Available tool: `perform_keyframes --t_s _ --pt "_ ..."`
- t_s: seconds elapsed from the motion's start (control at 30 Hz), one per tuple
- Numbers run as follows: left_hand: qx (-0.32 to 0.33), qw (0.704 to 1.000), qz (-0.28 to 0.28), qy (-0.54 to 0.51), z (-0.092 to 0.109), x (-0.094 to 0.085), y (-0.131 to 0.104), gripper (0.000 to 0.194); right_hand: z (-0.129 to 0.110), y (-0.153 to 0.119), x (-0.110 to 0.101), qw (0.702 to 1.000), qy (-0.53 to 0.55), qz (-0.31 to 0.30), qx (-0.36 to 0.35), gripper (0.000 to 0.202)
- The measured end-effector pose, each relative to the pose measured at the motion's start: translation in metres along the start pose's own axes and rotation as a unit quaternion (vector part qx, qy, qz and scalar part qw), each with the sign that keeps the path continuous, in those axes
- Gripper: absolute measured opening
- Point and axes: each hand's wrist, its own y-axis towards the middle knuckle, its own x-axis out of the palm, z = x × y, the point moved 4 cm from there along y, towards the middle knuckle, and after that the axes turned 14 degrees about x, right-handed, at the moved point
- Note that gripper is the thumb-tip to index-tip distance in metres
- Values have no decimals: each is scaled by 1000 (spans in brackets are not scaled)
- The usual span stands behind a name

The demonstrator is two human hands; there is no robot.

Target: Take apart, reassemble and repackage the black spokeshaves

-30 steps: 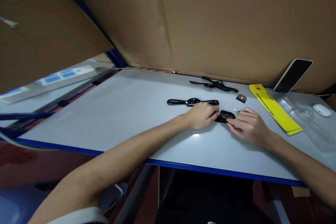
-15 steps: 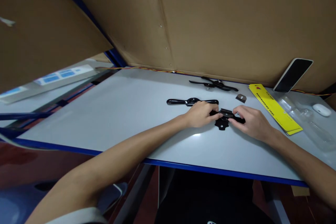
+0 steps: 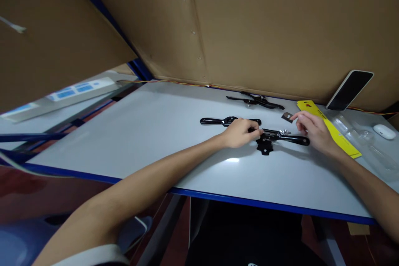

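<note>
My left hand (image 3: pixel 240 133) is closed on the left handle of a black spokeshave (image 3: pixel 293 138), whose right handle lies bare. Against its near side rests a black notched metal plate (image 3: pixel 264 148), and small silvery screws (image 3: pixel 285 131) lie just behind it. My right hand (image 3: pixel 314 130) hovers to the right, index finger stretched out and the others loosely bent. Its fingertip is at the edge of a flat dark blade (image 3: pixel 286 116) with a notch; whether it touches is hard to tell. A second black spokeshave (image 3: pixel 215 121) lies partly behind my left hand.
More black spokeshaves (image 3: pixel 260 100) lie crossed near the cardboard wall (image 3: pixel 264 29). On the right are a yellow packaging card (image 3: pixel 343 143), clear plastic packaging (image 3: pixel 378 160), a leaning phone (image 3: pixel 350 90) and a white rounded case (image 3: pixel 384 131). The table has a blue front edge (image 3: pixel 249 200).
My right hand has let go of the spokeshave and moved up and right to the blade. The spokeshave's right handle and the screws are now uncovered. My left hand stays in place.
</note>
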Motion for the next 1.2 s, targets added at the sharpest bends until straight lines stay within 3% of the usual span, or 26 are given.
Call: perform_keyframes --t_s 0.1,0.17,0.23,0.3,0.47,0.57,0.67,0.87,1.0,1.2 --pt "-26 993 61 -93 -2 -9 0 39 8 5 -4 999 -20 42 -6 26" --pt "-30 985 121 -121 -5 -23 0 39 3 -1 4 994 -93 19 -60 21" --pt "-31 981 176 -74 -11 -43 -1 38 -5 -12 18 974 -179 -43 -128 25" --pt "-69 976 202 50 -23 -66 -4 37 -10 -20 28 958 -222 -90 -157 29" --pt "-207 935 158 239 -71 -102 -18 34 -10 -19 34 947 -247 -83 -185 30" --pt "-231 932 123 251 -93 -110 -24 36 -12 -18 36 920 -311 -59 -230 32" --pt "-222 952 66 201 -107 -109 -26 42 -17 -19 39 893 -367 -39 -256 36" --pt "-194 969 -7 156 -113 -106 -28 48 -28 -24 43 882 -404 -30 -239 31" --pt "-163 969 -9 182 -112 -104 -27 46 -31 -26 46 884 -413 -38 -216 30" --pt "-128 966 -7 223 -112 -102 -25 47 -34 -28 48 882 -399 -29 -248 29"
